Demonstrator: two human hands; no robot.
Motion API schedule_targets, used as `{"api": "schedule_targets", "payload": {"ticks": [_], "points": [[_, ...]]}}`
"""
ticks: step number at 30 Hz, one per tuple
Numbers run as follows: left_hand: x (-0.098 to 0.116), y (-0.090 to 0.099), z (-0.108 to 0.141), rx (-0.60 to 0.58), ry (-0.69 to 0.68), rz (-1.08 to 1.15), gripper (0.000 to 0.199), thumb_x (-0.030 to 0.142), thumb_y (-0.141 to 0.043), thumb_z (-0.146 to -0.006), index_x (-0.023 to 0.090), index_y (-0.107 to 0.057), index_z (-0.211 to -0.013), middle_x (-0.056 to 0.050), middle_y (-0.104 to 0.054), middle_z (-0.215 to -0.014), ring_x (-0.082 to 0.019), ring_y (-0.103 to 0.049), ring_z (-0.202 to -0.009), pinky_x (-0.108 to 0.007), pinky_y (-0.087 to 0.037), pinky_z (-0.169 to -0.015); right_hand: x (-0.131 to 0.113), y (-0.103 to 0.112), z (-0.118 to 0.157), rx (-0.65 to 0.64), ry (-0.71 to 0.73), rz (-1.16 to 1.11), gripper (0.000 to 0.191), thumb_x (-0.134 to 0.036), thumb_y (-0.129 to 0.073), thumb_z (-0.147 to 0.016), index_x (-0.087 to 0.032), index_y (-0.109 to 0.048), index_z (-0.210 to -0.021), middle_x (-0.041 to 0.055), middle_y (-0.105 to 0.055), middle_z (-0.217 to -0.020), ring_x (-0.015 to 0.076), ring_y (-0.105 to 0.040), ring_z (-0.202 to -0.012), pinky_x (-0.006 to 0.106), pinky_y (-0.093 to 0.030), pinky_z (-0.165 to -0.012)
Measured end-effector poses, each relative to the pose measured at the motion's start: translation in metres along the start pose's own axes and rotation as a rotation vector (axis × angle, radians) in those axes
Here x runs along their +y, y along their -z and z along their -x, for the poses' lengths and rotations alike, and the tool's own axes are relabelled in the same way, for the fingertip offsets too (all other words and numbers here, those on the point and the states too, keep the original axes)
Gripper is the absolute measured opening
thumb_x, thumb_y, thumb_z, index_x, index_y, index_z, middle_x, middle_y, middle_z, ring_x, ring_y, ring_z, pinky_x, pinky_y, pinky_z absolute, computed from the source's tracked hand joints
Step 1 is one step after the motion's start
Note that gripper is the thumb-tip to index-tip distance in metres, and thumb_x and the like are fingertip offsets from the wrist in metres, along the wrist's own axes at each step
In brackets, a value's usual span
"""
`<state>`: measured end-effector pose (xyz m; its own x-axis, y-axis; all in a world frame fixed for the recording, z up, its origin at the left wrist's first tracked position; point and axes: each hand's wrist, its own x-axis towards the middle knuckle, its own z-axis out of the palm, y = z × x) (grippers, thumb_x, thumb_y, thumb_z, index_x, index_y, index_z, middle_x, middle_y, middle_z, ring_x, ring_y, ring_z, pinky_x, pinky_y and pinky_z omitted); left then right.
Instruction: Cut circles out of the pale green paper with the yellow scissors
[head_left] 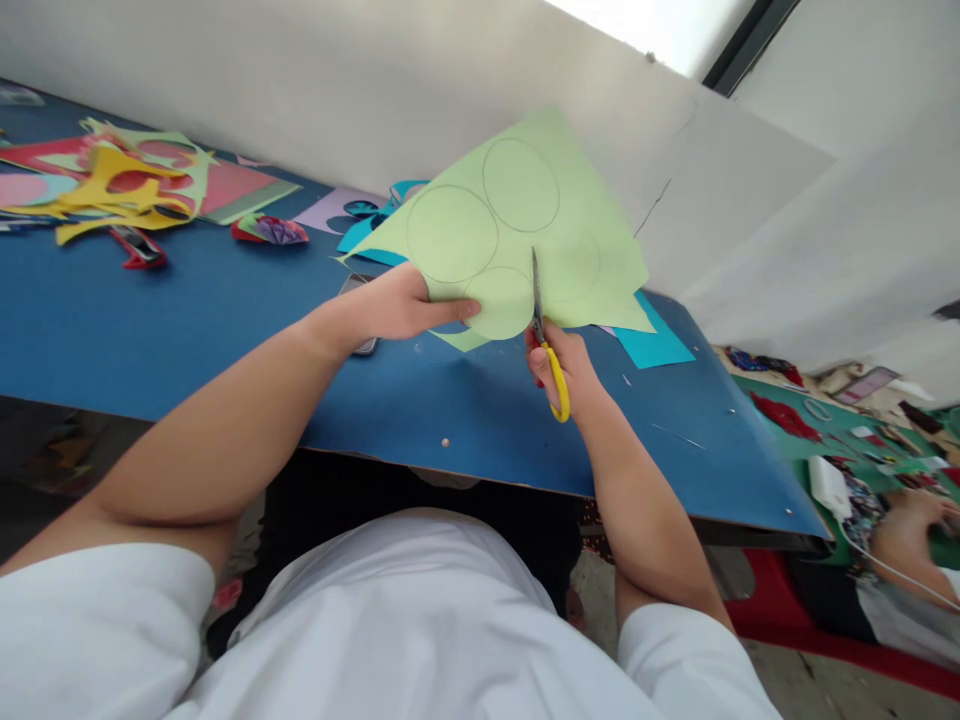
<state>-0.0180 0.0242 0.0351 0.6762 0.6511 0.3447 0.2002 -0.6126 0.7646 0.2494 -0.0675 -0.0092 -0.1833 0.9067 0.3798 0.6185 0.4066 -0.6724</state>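
Note:
A light green paper sheet [517,235] with several drawn circles is held up over the blue table [390,400]. My left hand [420,303] grips its lower left part, thumb on top beside the lowest circle. My right hand [559,360] has its fingers in the yellow and red handles of the scissors [556,380]. The blades point away from me, one lying over the sheet, at the right edge of the lowest circle. That circle's lower edge is cut free of the surrounding paper. Under the left wrist a phone-like grey object [365,346] is partly hidden.
Yellow paper scraps [120,195], red and green sheets and a red stapler-like tool [141,248] lie at the left. A folded colourful piece [270,230] is nearer the middle. Blue paper [656,335] lies at the right. Beyond, a person's arm [904,540] rests by a green table.

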Motion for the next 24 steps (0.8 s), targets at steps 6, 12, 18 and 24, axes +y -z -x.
{"api": "schedule_targets", "payload": {"ticks": [6,12,18,24], "points": [[0.003,0.0,0.001,0.001,-0.002,0.035,0.065,0.056,-0.075,-0.093,0.015,-0.072,-0.144,-0.015,-0.072,-0.15,-0.037,-0.066,-0.141,-0.05,-0.05,-0.125,0.005,0.0,-0.003,-0.012,0.012,0.016,0.079,-0.103,-0.036,-0.087,-0.026,-0.052,-0.092,0.0048,-0.057,-0.072,0.0245,-0.063,-0.072,0.038,-0.047,-0.065],[0.002,0.004,-0.001,-0.001,0.006,0.024,0.063,0.055,-0.078,-0.091,0.017,-0.073,-0.141,-0.013,-0.074,-0.146,-0.036,-0.065,-0.143,-0.047,-0.05,-0.125,0.009,0.0,-0.005,0.001,0.044,0.034,0.077,-0.102,-0.037,-0.088,-0.027,-0.053,-0.091,0.005,-0.059,-0.07,0.0236,-0.059,-0.066,0.04,-0.047,-0.065],[0.004,0.003,0.0,0.031,0.036,0.025,0.064,0.052,-0.076,-0.091,0.018,-0.071,-0.145,-0.011,-0.074,-0.148,-0.035,-0.067,-0.141,-0.047,-0.052,-0.122,0.0,0.001,-0.001,0.006,0.022,0.013,0.075,-0.098,-0.039,-0.092,-0.025,-0.055,-0.095,0.0053,-0.059,-0.074,0.0226,-0.059,-0.068,0.039,-0.049,-0.066],[0.004,0.002,0.0,0.028,0.064,0.004,0.061,0.051,-0.076,-0.09,0.02,-0.073,-0.143,-0.009,-0.077,-0.142,-0.035,-0.069,-0.137,-0.046,-0.054,-0.119,0.002,0.001,-0.003,-0.02,0.013,-0.001,0.076,-0.101,-0.039,-0.089,-0.026,-0.054,-0.093,0.0048,-0.057,-0.073,0.0237,-0.058,-0.069,0.039,-0.048,-0.066]]}}
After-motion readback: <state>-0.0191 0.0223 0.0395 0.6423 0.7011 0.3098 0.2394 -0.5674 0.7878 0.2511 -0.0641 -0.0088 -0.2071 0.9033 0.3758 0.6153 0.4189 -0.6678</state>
